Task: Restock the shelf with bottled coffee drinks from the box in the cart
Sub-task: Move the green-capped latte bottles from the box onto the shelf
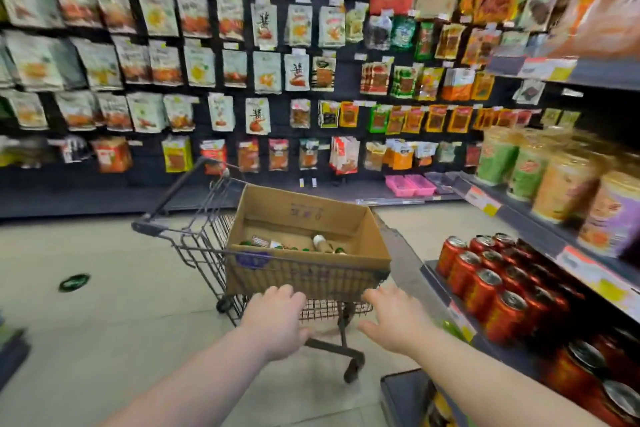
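An open cardboard box (304, 218) sits in a small dark wire shopping cart (194, 246) in the aisle ahead of me. Inside the box lie bottled coffee drinks (320, 243), one pale bottle with a white cap and several green caps beside it. My left hand (277, 315) reaches to the near end of the cart, fingers bent over its wire edge below the box. My right hand (394, 315) is held out beside it with fingers spread, close to the cart's near right corner; I cannot tell if it touches.
A shelf unit (540, 229) runs along my right with red drink cans (485, 284) low down and tall snack canisters (554, 180) above. The far wall holds hanging snack packets (242, 73). Pink baskets (410, 184) sit on the bottom ledge. A green sticker (74, 282) marks the tiled floor.
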The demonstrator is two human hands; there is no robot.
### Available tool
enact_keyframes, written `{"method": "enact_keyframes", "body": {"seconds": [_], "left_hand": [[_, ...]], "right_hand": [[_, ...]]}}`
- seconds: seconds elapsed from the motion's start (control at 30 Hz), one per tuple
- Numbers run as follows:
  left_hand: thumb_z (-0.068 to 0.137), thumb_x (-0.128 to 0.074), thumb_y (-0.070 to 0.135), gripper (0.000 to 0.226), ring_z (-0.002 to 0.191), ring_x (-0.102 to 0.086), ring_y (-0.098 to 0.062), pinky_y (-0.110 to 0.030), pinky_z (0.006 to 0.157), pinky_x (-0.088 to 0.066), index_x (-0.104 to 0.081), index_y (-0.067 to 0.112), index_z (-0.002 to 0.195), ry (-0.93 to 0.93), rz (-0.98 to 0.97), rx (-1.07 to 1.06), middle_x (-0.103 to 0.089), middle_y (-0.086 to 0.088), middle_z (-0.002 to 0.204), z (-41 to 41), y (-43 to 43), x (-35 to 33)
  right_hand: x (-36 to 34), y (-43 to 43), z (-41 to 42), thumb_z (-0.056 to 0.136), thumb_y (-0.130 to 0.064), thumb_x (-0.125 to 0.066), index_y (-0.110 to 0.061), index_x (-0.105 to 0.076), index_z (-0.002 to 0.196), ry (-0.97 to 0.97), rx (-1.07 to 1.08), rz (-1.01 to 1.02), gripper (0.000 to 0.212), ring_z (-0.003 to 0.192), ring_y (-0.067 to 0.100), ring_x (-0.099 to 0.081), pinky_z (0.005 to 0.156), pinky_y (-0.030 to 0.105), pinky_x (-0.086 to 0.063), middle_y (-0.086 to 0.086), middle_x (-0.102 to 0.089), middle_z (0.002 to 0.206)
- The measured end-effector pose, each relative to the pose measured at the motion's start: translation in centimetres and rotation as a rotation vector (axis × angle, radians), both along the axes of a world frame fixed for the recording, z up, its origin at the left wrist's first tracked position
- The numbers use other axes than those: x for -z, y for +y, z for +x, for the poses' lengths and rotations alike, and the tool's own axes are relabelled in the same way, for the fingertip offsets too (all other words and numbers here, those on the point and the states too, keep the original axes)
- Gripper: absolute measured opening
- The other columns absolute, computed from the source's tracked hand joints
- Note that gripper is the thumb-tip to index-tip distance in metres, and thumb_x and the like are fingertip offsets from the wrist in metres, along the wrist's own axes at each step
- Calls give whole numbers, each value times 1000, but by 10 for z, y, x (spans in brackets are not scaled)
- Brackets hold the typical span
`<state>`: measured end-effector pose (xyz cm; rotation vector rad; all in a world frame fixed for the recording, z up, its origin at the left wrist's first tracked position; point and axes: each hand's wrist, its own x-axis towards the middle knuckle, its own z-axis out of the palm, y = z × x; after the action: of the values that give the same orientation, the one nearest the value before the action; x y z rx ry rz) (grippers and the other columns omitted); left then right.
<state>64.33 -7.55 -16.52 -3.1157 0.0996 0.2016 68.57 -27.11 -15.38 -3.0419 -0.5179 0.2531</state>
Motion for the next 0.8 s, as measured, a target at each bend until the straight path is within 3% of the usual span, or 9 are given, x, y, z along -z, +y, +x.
{"method": "enact_keyframes", "body": {"seconds": [0.5,0.8], "left_hand": [[88,-48,56,57,123,-44,-22,-38,102,-40,-42,21,133,35,-97,-101,-47,0,132,153,22,26],[89,-46,55,57,122,-46,-23,-39,100,-42,-43,20,133,95,-133,-18,-49,-2,131,267,71,54]], "right_hand": [[31,23,174,89,-50,-51,-26,-43,134,102,-74,-14,51,123,24,-46,103,38,-40,0,-51,132],[52,52,271,89,-51,-49,-27,-46,128,140,19,-50,46,121,23,-46,100,39,-41,-2,-51,130]]}}
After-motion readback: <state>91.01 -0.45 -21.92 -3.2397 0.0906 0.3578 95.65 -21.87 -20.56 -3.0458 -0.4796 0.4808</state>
